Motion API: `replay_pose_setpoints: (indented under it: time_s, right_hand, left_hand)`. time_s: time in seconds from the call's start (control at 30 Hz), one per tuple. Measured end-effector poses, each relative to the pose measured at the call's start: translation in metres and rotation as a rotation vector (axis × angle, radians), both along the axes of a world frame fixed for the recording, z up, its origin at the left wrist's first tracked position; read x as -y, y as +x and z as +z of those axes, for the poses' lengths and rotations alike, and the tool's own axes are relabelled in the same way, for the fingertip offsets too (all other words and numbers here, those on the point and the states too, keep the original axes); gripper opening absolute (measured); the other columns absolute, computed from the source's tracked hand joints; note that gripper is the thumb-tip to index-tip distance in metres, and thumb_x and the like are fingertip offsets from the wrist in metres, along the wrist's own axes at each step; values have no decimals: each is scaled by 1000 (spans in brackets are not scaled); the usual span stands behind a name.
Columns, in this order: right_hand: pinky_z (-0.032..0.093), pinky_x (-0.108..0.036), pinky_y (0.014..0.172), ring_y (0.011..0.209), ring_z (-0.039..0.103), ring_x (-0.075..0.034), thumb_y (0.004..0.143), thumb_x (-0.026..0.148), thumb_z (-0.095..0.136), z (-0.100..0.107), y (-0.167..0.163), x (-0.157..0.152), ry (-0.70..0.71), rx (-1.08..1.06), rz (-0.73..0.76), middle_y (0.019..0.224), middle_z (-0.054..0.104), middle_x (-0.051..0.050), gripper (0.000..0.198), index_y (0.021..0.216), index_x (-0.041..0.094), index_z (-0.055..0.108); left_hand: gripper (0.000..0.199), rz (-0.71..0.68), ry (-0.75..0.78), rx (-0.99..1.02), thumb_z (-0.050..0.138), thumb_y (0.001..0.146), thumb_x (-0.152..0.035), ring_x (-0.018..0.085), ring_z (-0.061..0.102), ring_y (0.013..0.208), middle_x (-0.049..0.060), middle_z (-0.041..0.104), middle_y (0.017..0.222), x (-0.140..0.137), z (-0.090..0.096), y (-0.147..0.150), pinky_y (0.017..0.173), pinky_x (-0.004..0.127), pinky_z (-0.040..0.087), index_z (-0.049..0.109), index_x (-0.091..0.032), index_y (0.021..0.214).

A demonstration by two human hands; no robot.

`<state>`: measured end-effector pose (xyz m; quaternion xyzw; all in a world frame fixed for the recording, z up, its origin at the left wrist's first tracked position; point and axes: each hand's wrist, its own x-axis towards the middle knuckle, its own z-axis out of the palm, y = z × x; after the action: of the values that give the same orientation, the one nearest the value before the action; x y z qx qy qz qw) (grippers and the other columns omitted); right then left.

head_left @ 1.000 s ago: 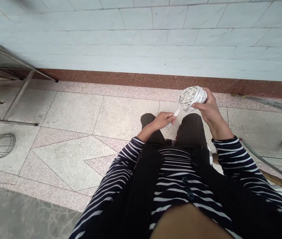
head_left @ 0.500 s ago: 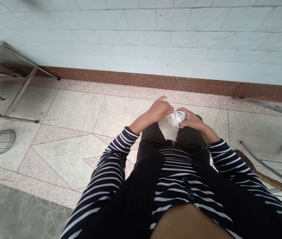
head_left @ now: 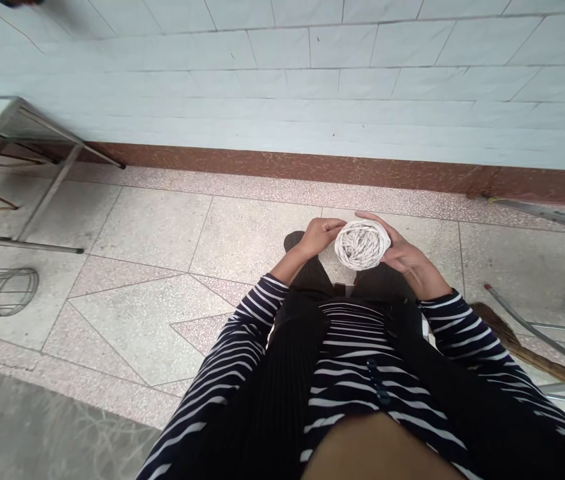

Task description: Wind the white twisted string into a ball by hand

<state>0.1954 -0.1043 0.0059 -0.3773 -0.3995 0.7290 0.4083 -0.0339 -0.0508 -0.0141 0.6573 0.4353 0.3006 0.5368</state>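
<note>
A ball of white cord (head_left: 362,245) is held above my lap, its coiled end turned up toward me. My right hand (head_left: 407,259) cups the ball from the right, with fingers along its far side. At the ball's left edge, my left hand (head_left: 323,235) is closed in a pinch on the cord; its fingertips are partly hidden. Below the ball are my dark trousers (head_left: 312,275).
At left stand a metal-legged table (head_left: 50,190) and a wire rack (head_left: 12,291) on the floor. A broom (head_left: 537,357) and metal stool legs (head_left: 527,323) are on the right. A tiled wall (head_left: 342,47) rises ahead.
The ball has turned so its coiled end faces up, and it looks larger. My left hand has come down to its left edge, thumb no longer sticking out.
</note>
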Motion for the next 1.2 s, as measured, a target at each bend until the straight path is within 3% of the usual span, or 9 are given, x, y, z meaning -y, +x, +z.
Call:
replay_pose_setpoints:
  time_s: [0.23, 0.47, 0.63, 0.73, 0.93, 1.1, 1.2]
  right_hand:
    - [55, -49, 110, 126, 68, -36, 45, 36, 102, -3, -8, -6, 39, 59, -178, 125, 77, -5, 84, 123, 31, 72]
    - [50, -48, 117, 125, 66, -32, 48, 41, 104, -11, -12, -9, 90, 147, -306, 125, 74, -4, 85, 123, 32, 67]
    - [51, -49, 114, 121, 65, -32, 49, 49, 105, -6, -17, -13, 293, 229, -366, 123, 70, -4, 88, 125, 31, 66]
    - [52, -49, 111, 120, 65, -32, 53, 49, 103, -4, -21, -14, 442, 294, -369, 124, 68, -4, 86, 126, 31, 63]
    - [47, -54, 117, 134, 59, -36, 68, 34, 94, -8, -35, -1, 778, 516, -354, 140, 61, -10, 74, 134, 30, 61]
    - [47, -57, 117, 132, 60, -37, 69, 29, 90, -20, -43, 14, 824, 554, -341, 139, 62, -11, 73, 136, 30, 59]
    - [48, -58, 118, 134, 59, -37, 70, 25, 86, -24, -46, 20, 805, 547, -329, 141, 60, -12, 75, 138, 30, 57]
  left_hand:
    - [25, 105, -37, 78, 75, 93, -41, 23, 76, 93, 3, 82, 85, 21, -9, 12, 93, 34, 59, 83, -17, 87]
    - [24, 257, -198, 131, 78, 91, -35, 19, 71, 85, 1, 79, 78, 31, -14, 16, 85, 31, 57, 78, -15, 77]
    - [40, 266, -297, 432, 83, 88, -54, 26, 76, 110, 9, 85, 103, 41, -6, 12, 107, 40, 57, 84, -15, 94]
    - [60, 289, -390, 578, 81, 86, -70, 32, 75, 121, 14, 84, 118, 44, -1, 7, 110, 46, 59, 84, -14, 107]
    - [87, 172, -475, 613, 84, 76, -82, 42, 70, 134, 22, 81, 124, 50, 1, -5, 110, 56, 61, 78, -9, 123]
    - [96, 169, -517, 601, 97, 66, -75, 41, 69, 136, 21, 76, 138, 64, -3, -14, 113, 54, 59, 72, -12, 134]
    - [93, 200, -527, 572, 98, 67, -70, 40, 69, 135, 21, 76, 138, 70, -4, -14, 113, 53, 59, 71, -13, 134]
